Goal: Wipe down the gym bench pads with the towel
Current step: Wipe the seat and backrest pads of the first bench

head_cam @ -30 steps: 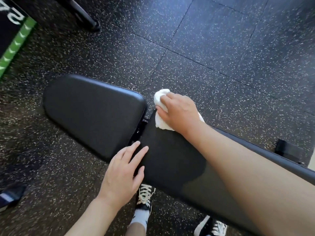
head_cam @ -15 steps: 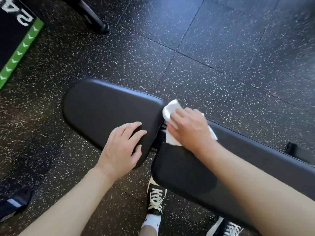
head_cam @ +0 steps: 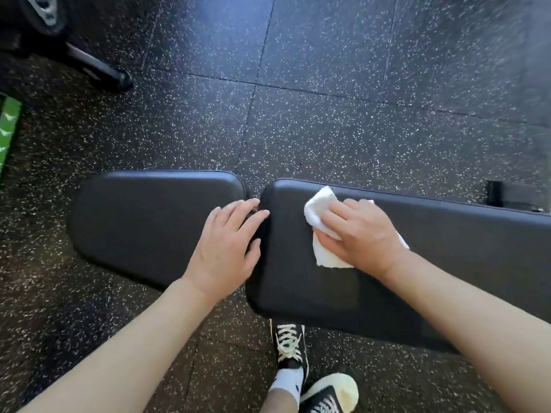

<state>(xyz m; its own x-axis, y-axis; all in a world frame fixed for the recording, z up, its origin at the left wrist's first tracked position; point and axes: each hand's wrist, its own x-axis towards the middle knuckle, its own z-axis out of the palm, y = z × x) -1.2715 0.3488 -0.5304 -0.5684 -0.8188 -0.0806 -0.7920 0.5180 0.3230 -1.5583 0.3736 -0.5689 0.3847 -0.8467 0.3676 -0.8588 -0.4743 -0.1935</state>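
White towel (head_cam: 320,231), crumpled, lies pressed under the right hand (head_cam: 362,234) on the near end of the long black pad (head_cam: 432,263), fingers flat and close together. The left hand (head_cam: 228,248) rests spread on the short pad (head_cam: 143,222), fingertips at the gap between pads. No wet streaks show, so progress is unclear; wiping appears underway on the long pad, the short pad perhaps still to do.

The table is two black pads set end to end with a narrow gap between them — a shorter seat pad (head_cam: 155,222) and a longer back pad (head_cam: 447,278). A white towel (head_cam: 320,204) lies on the back pad near the gap. Both pads stand over a black speckled floor (head_cam: 328,114) — two black-and-white shoes rest on it.
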